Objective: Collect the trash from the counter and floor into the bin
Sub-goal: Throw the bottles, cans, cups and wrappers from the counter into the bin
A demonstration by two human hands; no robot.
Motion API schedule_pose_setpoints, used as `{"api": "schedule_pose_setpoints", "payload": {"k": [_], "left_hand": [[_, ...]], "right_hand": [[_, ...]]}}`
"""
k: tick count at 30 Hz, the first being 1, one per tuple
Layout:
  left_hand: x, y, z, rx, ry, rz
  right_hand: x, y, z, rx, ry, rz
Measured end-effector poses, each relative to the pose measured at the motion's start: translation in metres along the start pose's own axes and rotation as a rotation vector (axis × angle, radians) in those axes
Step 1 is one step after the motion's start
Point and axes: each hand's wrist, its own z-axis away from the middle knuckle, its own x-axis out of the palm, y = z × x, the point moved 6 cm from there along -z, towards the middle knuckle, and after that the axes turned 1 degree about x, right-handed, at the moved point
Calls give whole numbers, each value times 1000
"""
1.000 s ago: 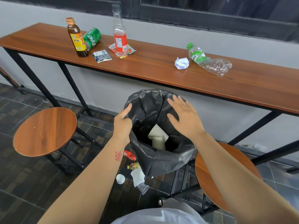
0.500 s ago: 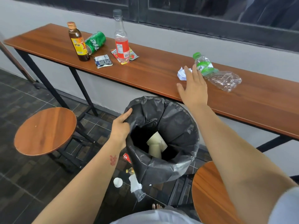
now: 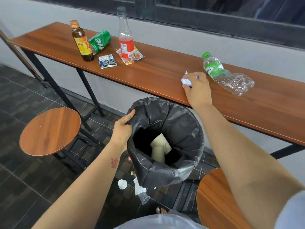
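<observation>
A bin lined with a black bag stands below the wooden counter, with cardboard tubes inside. My left hand grips the bag's left rim. My right hand is on the counter with its fingers closed around a crumpled white paper ball. Right of it lies a crushed clear bottle with a green label. Further left are a brown bottle, a green can on its side, a clear bottle with a red label, a dark wrapper and a colourful wrapper.
On the dark tiled floor beside the bin lie a white lid, white paper with a clear plastic cup and small red and yellow scraps. Round wooden stools stand at left and lower right.
My right hand left the bin's rim, reached up to the counter and closed on the paper ball. My left hand stayed on the bag's rim. The view shifted slightly.
</observation>
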Motion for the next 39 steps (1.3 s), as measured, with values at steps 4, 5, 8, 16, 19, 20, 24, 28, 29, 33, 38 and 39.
{"api": "schedule_pose_setpoints", "payload": {"k": [4,5,8,16,19,20,24,28,29,33,38,39], "left_hand": [[-3,1,5,2,-15,6],[-4,1,6,4,-17,11],[-7,-2,7,6,-40,24],[-9,-1,23,43,-94,-14],[-8,-5,23,34,-85,-47],[-8,-5,24,35,-79,-57],[-4,-2,25,57,-86,-60],[2,0,21,66,-103,-40],[4,1,20,71,-101,-41],[13,-1,14,48,-110,-43],[27,-2,11,27,-127,-15],[30,-2,11,26,-123,-20]], "right_hand": [[-5,-21,34,-189,51,-108],[-5,-27,45,-230,54,-115],[-2,-45,82,-334,76,-61],[55,-20,158,-252,-300,198],[66,-6,171,-179,-452,235],[66,-4,172,-165,-468,249],[43,-8,161,-151,-288,247],[-11,-18,140,-269,163,130],[-24,-16,132,-254,251,129],[-60,14,90,-28,441,237],[-70,47,45,125,351,349],[-70,53,39,156,314,369]]}}
